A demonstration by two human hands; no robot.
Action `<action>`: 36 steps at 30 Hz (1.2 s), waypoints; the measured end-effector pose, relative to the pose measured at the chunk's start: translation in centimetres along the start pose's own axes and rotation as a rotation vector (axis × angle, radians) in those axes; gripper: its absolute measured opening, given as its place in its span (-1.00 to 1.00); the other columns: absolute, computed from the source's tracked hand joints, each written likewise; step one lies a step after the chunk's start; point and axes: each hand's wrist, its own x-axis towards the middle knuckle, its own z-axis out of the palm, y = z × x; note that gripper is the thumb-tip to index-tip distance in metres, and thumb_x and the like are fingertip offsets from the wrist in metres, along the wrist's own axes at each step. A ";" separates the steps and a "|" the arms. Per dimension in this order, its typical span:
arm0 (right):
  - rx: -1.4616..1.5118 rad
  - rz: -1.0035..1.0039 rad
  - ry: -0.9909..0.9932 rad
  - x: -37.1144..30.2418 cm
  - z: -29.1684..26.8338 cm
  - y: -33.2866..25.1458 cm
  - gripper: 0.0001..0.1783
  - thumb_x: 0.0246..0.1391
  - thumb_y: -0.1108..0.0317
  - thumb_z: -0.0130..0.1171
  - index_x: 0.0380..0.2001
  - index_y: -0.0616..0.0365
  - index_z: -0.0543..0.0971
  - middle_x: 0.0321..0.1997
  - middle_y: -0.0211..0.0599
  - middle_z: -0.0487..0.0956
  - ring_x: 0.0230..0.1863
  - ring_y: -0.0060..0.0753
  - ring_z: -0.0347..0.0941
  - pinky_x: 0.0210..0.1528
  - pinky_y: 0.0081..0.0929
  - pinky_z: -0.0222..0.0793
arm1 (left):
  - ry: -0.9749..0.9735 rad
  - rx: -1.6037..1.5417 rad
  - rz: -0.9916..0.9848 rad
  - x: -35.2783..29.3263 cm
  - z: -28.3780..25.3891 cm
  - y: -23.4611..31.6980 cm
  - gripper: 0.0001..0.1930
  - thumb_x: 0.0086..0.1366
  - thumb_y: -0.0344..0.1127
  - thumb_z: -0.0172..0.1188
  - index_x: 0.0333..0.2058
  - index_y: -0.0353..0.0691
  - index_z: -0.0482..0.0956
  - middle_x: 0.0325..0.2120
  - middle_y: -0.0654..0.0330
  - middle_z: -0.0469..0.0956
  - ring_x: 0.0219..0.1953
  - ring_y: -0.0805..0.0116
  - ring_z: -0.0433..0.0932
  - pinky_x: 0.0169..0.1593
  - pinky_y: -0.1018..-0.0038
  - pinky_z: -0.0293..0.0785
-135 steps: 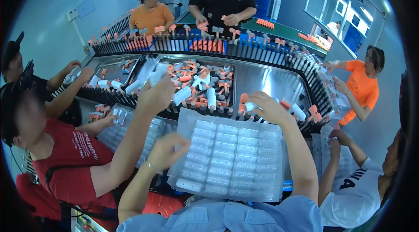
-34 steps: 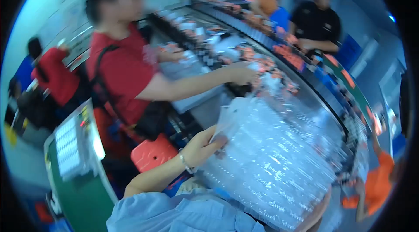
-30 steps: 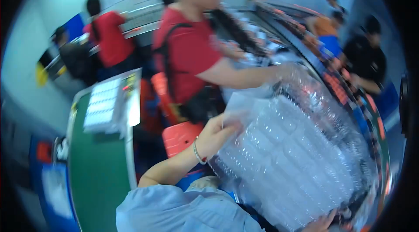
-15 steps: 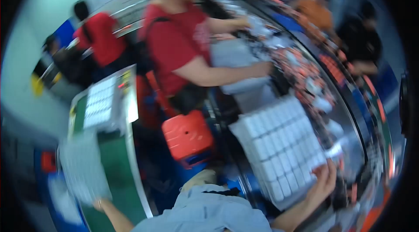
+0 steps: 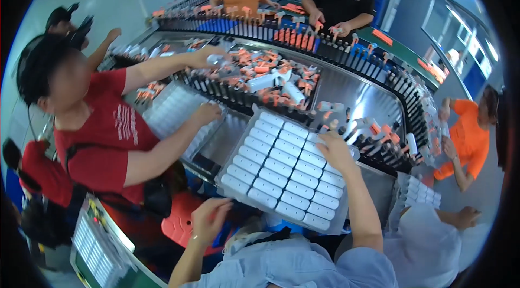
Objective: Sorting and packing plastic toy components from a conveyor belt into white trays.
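Note:
A clear plastic tray filled with rows of white oblong pieces lies in front of me, tilted, at the near side of the metal work line. Over its far right corner is my right hand, its fingers extended onto or just above the end pieces. My left hand is raised off the tray's near left corner, fingers loosely bent and apart, with nothing visible in it. A co-worker in a red shirt reaches across the line to my left, beside another tray of white pieces.
Beyond my tray, a metal trough holds orange and white parts. A curved conveyor of upright black holders bounds it. A red stool and a green belt with another tray are at lower left. Co-workers stand around; one sits close at right.
My view has swung right toward the line. The translucent sheet-like tray in my left hand is gone from it, and that hand is now beside the filled tray. My right hand is at its far corner.

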 end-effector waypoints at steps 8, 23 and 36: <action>-0.195 0.060 -0.261 3.3 2.0 0.1 -0.72 0.03 0.24 0.04 -0.39 0.29 0.52 -0.27 -0.06 0.50 -0.09 -0.08 0.38 -0.05 -0.23 0.29 | -0.403 0.069 0.719 19.6 11.5 -0.3 -0.81 0.08 -0.45 0.14 -0.27 -0.23 0.52 -0.32 0.12 0.47 -0.27 0.13 0.45 -0.21 0.36 0.40; 0.108 0.710 0.380 5.9 -1.5 0.0 -0.51 0.06 0.22 0.00 -0.08 0.42 0.26 -0.35 0.15 0.53 -0.32 0.09 0.51 -0.27 -0.22 0.39 | -0.735 0.344 0.619 25.6 17.3 -4.4 -0.72 0.16 -0.24 0.09 -0.20 -0.29 0.44 -0.29 0.06 0.44 -0.16 0.11 0.40 -0.08 0.28 0.35; 0.011 0.248 0.330 12.4 5.4 -0.8 -0.43 -0.02 0.34 0.08 0.09 0.16 0.19 -0.22 0.11 0.42 -0.22 0.21 0.40 -0.20 -0.06 0.34 | -0.338 -0.171 0.239 24.5 13.0 -2.3 -0.52 0.09 -0.19 0.23 -0.08 -0.30 0.33 -0.33 -0.01 0.53 -0.30 0.13 0.53 -0.24 0.38 0.43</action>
